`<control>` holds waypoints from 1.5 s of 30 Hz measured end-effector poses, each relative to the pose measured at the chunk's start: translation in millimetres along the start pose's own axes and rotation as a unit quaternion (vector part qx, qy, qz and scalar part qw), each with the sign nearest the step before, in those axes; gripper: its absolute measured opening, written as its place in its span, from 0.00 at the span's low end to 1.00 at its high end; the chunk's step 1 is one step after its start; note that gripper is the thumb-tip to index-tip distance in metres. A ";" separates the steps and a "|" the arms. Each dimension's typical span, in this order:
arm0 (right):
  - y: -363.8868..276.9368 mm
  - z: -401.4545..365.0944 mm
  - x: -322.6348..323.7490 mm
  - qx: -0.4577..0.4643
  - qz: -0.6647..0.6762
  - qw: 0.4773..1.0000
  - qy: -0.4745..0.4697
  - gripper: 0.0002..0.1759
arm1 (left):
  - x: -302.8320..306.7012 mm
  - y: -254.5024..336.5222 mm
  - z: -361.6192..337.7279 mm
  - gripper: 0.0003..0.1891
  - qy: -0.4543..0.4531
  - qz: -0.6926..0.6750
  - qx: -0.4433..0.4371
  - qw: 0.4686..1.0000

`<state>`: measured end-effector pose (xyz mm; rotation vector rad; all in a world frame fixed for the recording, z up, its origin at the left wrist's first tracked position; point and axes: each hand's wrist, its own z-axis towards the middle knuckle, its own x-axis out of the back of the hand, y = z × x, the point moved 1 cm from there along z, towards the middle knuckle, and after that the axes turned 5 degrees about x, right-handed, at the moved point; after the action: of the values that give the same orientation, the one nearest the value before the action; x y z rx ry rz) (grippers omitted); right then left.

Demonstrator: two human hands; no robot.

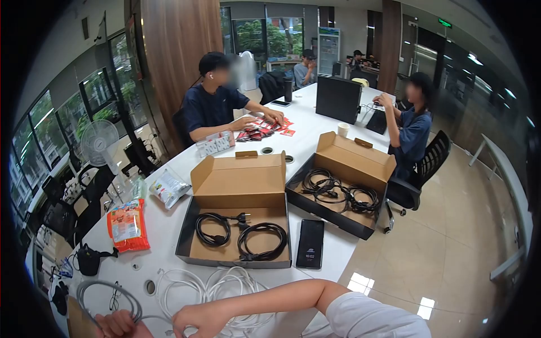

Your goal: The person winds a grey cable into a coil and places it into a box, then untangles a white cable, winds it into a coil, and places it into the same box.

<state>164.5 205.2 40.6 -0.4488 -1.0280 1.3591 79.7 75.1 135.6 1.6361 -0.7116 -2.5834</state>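
At the bottom left, my left hand is closed around a coiled grey cable. My right hand reaches in from the right over the white cables at the table's near edge; its fingertips are low in view, and what they grip is too hidden to name. Beyond the hands stands an open box with two coiled black cables inside. A second open box, to its right, holds several black cables. A phone lies beside the first box.
An orange packet and a silver packet lie on the left of the white table. A person sits across it, hands on red packets. Another person sits at the right, near a black case and a cup.
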 end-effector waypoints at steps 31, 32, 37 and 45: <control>-78.8 -20.3 78.3 -0.056 0.486 0.848 0.204 0.29 | -5.4 -68.9 -22.5 0.13 -0.466 0.674 -0.234 0.523; -79.9 -21.2 77.2 -0.064 0.476 0.852 0.210 0.32 | -3.6 -70.6 -22.4 0.14 -0.468 0.678 -0.225 0.521; -81.9 -17.0 61.0 -0.087 0.328 0.908 0.248 0.41 | 6.4 -78.2 -26.3 0.22 -0.431 0.708 -0.194 0.525; -78.0 -10.1 44.8 -0.019 0.079 0.951 0.298 0.42 | 11.9 -87.1 -24.4 0.25 -0.406 0.635 -0.154 0.639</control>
<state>212.8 233.1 111.8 -0.9214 -0.5237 1.2291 115.6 141.3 84.2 -0.3503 -0.8396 -1.8567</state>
